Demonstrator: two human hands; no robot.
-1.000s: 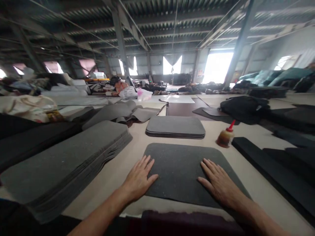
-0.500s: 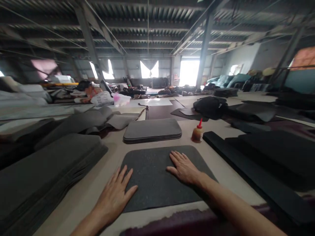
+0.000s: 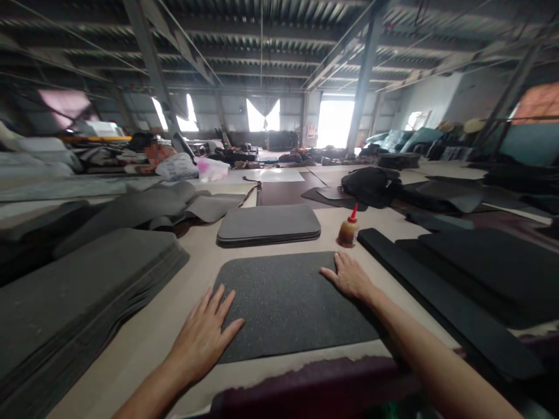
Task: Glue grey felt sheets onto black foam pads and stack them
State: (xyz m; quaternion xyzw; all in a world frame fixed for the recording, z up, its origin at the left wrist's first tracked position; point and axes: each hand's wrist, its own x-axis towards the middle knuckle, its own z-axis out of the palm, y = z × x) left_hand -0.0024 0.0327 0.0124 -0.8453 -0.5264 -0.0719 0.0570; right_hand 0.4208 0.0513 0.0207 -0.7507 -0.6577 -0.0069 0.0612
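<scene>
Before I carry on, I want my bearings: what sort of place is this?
Probably a factory or workshop handling flat sheet material: a dark sheet lies on the broad worktable, a stack of grey panels sits beyond it, and tall columns rise toward a ribbed roof.

Head camera looks forward-down over the table (periphery perhaps blurred).
</scene>
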